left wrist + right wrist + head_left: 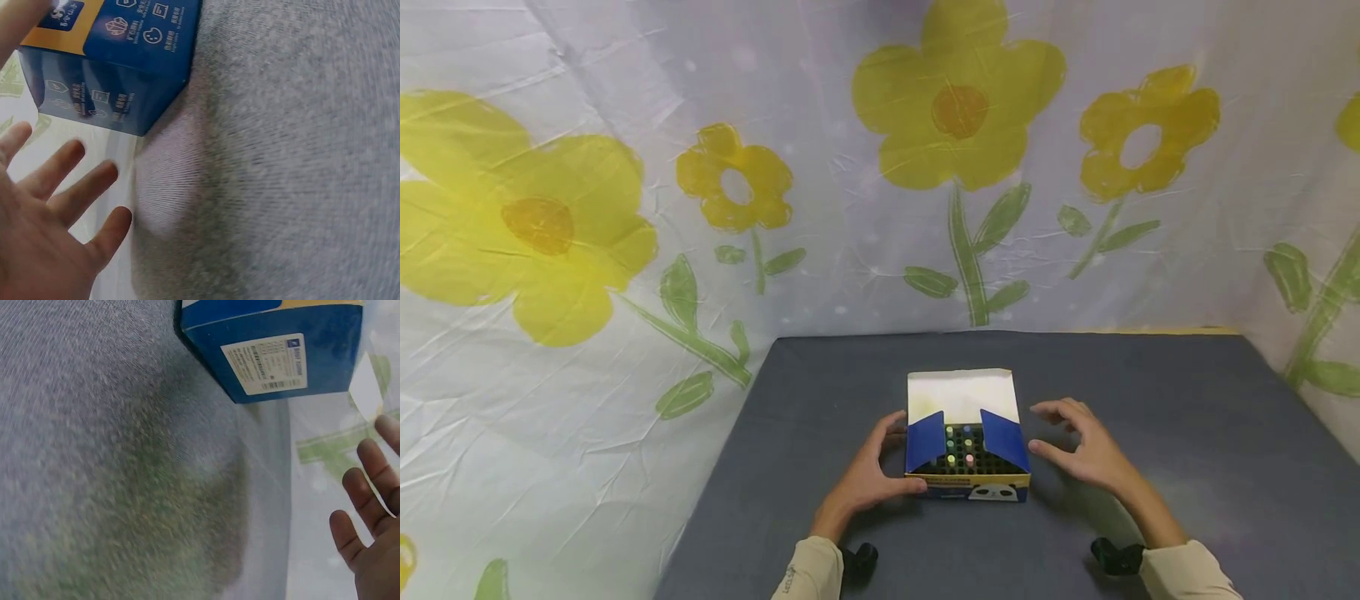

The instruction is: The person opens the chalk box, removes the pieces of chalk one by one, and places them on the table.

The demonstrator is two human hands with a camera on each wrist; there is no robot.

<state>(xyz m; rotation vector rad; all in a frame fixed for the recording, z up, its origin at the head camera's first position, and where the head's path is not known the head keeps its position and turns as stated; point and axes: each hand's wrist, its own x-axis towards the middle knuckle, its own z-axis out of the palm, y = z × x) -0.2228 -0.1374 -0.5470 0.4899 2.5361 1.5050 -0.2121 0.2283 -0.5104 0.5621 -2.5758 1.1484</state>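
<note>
A blue and yellow box [967, 486] with a panda face on its front stands on the dark table, its white-lined lid [961, 393] up and two blue side flaps spread. Several markers [968, 443] with coloured ends sit in a black grid inside. At the box's left side is the left hand [871, 473], thumb at the front corner, other fingers spread along the side; in the left wrist view those fingers stand apart from the blue side [87, 87]. The right hand [1093, 450] hovers off the right side, fingers apart and holding nothing; a white label [269, 364] shows there.
The dark grey table [835, 383] reaches back to a white curtain [827, 275] printed with yellow flowers, which also hangs at the left and right. Black wrist straps [1116, 557] are on both forearms, below beige sleeves' cuffs.
</note>
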